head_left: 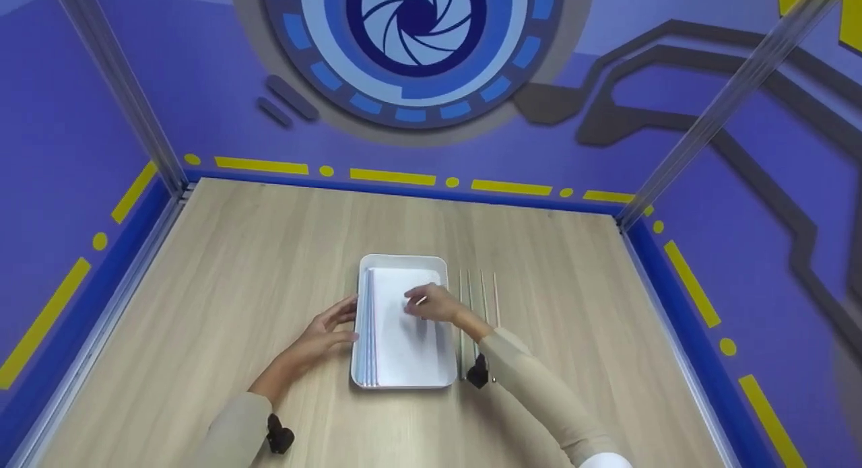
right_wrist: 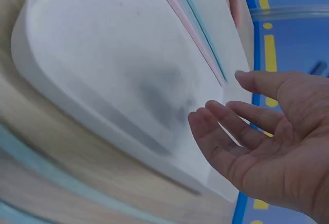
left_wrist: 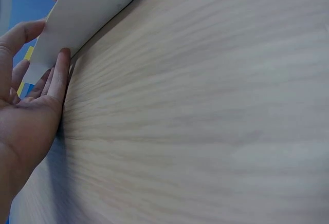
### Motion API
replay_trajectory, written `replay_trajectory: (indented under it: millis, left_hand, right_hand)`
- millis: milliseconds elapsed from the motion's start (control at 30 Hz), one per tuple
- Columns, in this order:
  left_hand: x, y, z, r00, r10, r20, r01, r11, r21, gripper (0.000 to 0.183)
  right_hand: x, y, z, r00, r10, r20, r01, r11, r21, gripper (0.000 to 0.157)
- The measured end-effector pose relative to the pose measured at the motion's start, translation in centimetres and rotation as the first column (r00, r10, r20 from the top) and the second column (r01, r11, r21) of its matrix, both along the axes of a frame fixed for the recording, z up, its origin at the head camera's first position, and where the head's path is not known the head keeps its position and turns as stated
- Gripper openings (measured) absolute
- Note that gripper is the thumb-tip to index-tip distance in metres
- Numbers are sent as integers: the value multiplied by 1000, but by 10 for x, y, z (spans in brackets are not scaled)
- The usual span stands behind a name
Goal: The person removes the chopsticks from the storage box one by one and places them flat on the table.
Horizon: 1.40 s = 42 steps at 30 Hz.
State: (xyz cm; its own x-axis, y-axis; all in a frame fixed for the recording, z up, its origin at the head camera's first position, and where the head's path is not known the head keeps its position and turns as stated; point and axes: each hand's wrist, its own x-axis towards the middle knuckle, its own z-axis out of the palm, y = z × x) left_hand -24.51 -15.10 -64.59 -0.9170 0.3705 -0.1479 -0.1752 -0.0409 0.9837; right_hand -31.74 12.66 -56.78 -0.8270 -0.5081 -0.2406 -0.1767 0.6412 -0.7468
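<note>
A white rectangular tray (head_left: 404, 258) lies lengthwise on the table. Along its left inner side run several thin pastel straw-like sticks (head_left: 370, 333); pink and teal ones (right_wrist: 205, 38) show in the right wrist view. My left hand (head_left: 313, 343) rests against the tray's left wall, thumb and fingers spread, with fingertips touching its outer side (left_wrist: 77, 16) in the left wrist view. Over the tray floor hovers my right hand (head_left: 436, 304), its fingers loosely bent. Between that thumb and the fingers there is a gap holding nothing, as the right wrist view shows.
Several more thin sticks (head_left: 483, 289) lie on the wooden table (head_left: 283, 252) just right of the tray, partly hidden under the right forearm. Blue printed walls (head_left: 202, 104) with metal corner posts (head_left: 128, 84) enclose the table at the back and sides.
</note>
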Motion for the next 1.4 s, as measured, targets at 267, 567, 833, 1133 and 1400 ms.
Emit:
replay_trajectory:
  millis: [267, 567, 833, 1133, 1400]
  left_hand:
    - [-2, 4, 1, 999, 4, 44, -5, 1000, 10, 83]
    - [-1, 5, 3, 999, -8, 42, 8, 1000, 1, 83]
    - [-1, 4, 4, 1000, -2, 28, 1, 1000, 11, 82]
    - [0, 3, 3, 1000, -1, 21, 1, 1000, -2, 82]
    - [1, -1, 2, 999, -4, 39, 4, 1000, -3, 82]
  right_hand:
    - [6, -26, -14, 999, -30, 45, 32, 999, -30, 35]
    - [11, -54, -32, 999, -31, -36, 31, 999, -14, 37]
    - [14, -60, -27, 995, -103, -6, 103, 994, 20, 42]
    - [18, -59, -21, 989, -137, -46, 144, 965, 220, 50]
    - [19, -52, -20, 988, -152, 11, 147, 970, 195, 45]
